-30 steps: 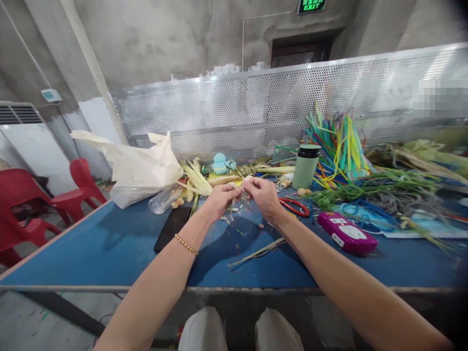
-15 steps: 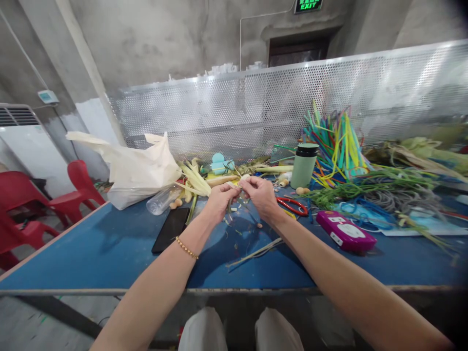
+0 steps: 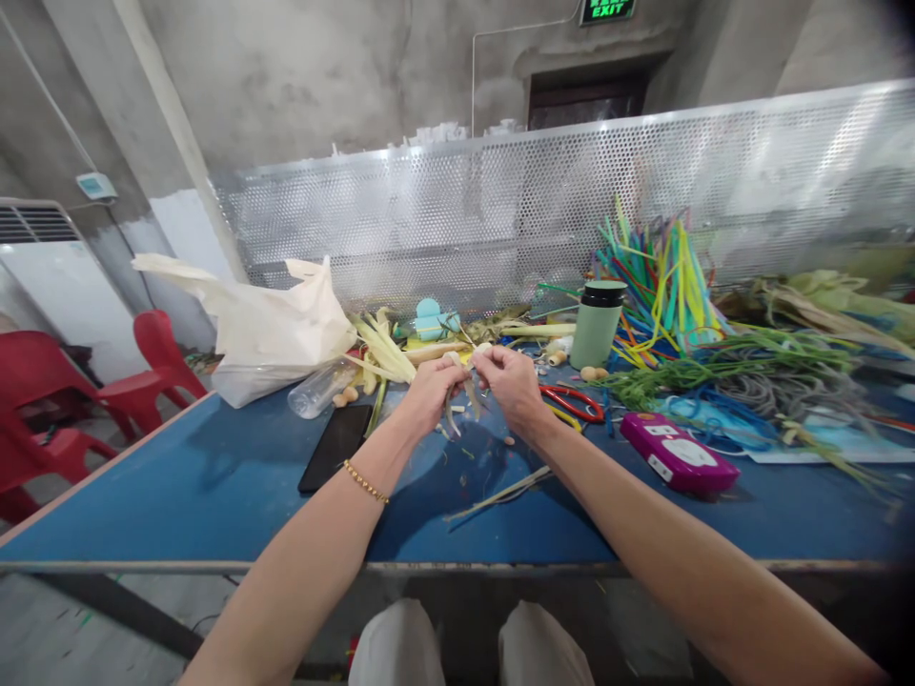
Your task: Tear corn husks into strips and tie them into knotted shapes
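My left hand (image 3: 433,393), with a gold beaded bracelet on its wrist, is closed on a pale strip of plant husk (image 3: 452,412) whose ends hang below the fingers. Close beside it, my right hand (image 3: 509,381) pinches a small pale piece (image 3: 481,351) near the strip. Where the two pieces meet is too small to make out. Both hands are just above the blue table (image 3: 235,486), over small scraps. Behind my left hand lie pale yellow-green husks (image 3: 386,349). Red-handled pliers (image 3: 578,404) rest to the right of my right hand.
Left: a white plastic bag (image 3: 275,329), clear bottle (image 3: 315,393) and black phone (image 3: 335,448). Right: a green cup (image 3: 597,326), colourful strips (image 3: 668,286), green cords (image 3: 715,367) and a magenta box (image 3: 678,452). Thin dry stems (image 3: 500,495) lie near the front. A perforated metal panel (image 3: 429,229) stands behind.
The strip ends hanging under my left hand show more clearly and lower. Both hands have stayed close together in nearly the same place. The view has shifted slightly.
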`<state>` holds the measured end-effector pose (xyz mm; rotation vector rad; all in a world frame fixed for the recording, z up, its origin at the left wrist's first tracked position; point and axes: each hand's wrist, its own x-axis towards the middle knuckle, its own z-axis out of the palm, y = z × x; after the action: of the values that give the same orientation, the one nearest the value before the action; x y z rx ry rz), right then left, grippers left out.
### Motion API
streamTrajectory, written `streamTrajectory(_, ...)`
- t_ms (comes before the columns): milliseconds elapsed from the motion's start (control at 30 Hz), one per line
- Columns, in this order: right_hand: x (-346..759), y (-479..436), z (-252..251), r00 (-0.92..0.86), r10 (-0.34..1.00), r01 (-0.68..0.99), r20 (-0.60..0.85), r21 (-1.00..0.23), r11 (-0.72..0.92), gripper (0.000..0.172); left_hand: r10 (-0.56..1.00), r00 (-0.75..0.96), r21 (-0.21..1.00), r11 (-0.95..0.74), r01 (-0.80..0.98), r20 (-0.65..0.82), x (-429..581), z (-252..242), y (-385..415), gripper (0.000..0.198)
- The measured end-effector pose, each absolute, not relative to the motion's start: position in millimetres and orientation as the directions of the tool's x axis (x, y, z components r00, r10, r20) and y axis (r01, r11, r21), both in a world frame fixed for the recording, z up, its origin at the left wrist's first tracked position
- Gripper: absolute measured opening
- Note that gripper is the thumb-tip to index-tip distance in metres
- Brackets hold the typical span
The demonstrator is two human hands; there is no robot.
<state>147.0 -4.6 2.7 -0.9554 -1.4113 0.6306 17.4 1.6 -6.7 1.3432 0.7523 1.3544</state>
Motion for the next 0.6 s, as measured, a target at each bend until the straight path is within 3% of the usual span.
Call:
streamTrajectory(400, 149, 0, -1, 0.115, 0.838, 0.18, 0.533, -0.841, 0.51, 0.031, 0.937, 0.175, 0.947, -0.272, -0.172, 0.301, 15, -9, 3, 0.028)
streamTrajectory(600, 159, 9, -1, 0.072, 0.86, 0.206, 0.505, -0.851, 0.482, 0.036, 0.917, 0.155, 0.926, -0.348, -0.145, 0.369, 12, -7, -1, 0.032)
